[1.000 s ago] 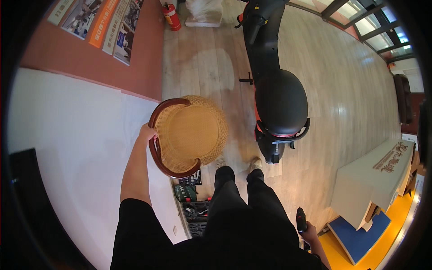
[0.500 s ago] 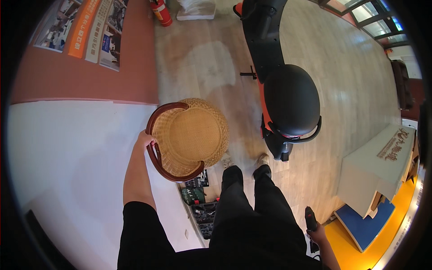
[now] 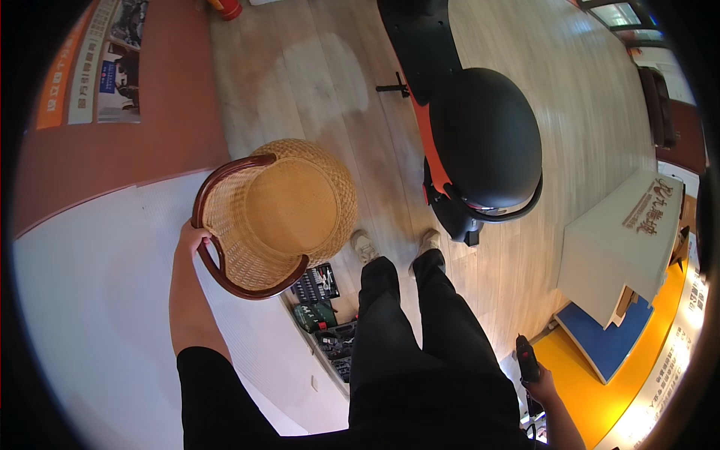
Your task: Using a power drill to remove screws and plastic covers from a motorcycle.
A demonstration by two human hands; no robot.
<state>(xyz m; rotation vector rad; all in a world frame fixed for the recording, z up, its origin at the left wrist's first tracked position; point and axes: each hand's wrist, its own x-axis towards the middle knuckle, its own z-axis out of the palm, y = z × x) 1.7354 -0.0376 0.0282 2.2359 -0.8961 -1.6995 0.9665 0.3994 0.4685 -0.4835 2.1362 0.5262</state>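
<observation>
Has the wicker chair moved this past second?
Yes, apparently: against the open socket set, the wicker chair appears farther left, covering less of it; camera movement may explain some.

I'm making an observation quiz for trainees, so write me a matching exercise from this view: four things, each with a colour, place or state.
Things:
1. Wicker chair
2. Power drill
3. Scooter
4. Fire extinguisher

Descriptions:
A. Mostly black, with an orange-red side
B. In the right hand, low in the picture
C. Red, partly cut off by the picture's top edge
D. Gripped at its dark, curved rim by the left hand

Right pairs: 1-D, 2-B, 3-A, 4-C
</observation>
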